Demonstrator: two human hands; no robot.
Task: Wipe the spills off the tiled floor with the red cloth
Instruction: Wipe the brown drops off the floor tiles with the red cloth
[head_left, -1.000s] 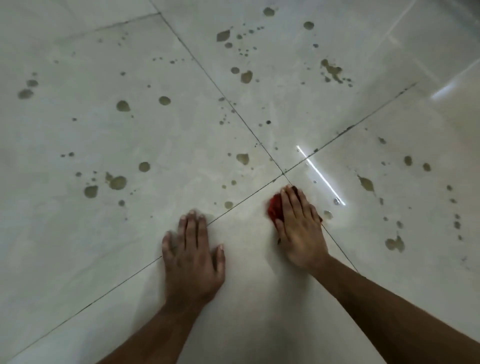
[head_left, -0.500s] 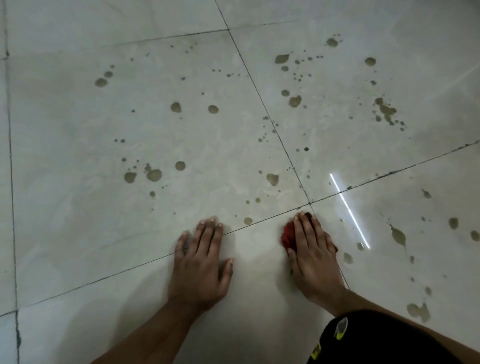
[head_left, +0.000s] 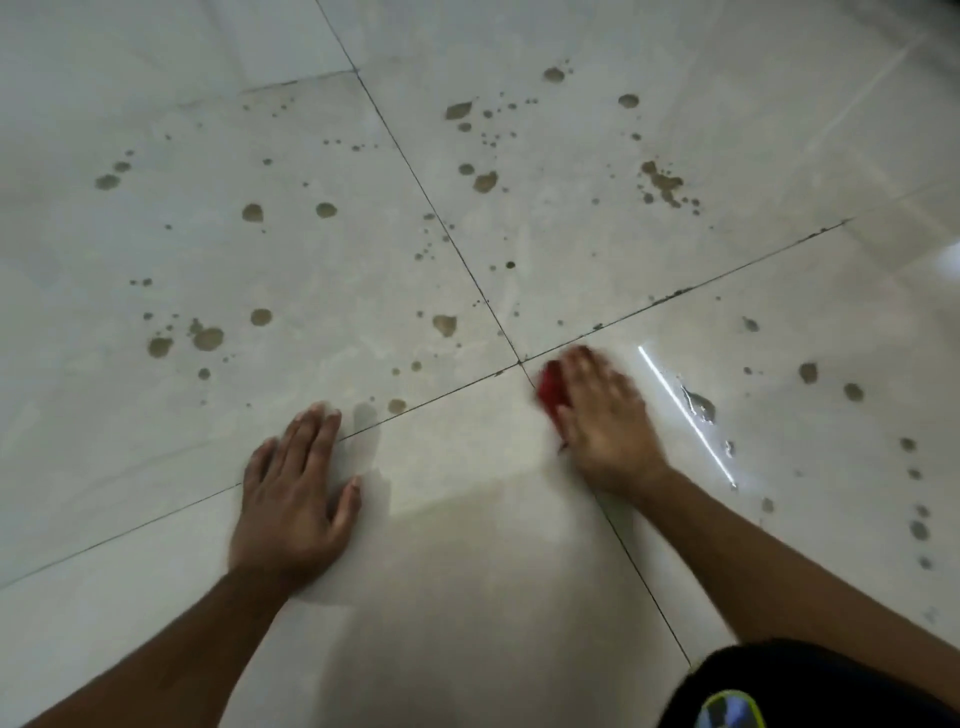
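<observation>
head view has us crouched over the tiled floor, our right hand flat and blurred on the red cloth, fingers straight and pressing rather than clutching; the cloth peeks out at the hand's left edge, just beside the crossing of the grout lines. our left hand lies spread and empty on the tile, propping us up

to wipe well, we judge we should keep the palm's weight even across the wadded cloth and sweep outward through the nearest drops, overlapping strokes, then refold to a dry face so we don't smear. the wet patch by the bright reflected streak looks a good next target

the tiles are pale, glossy and large, joined by thin dark grout; the spills are brownish rounded blots and fine specks, scattered widely ahead. the cloth seems soft and bunched, mostly hidden
</observation>
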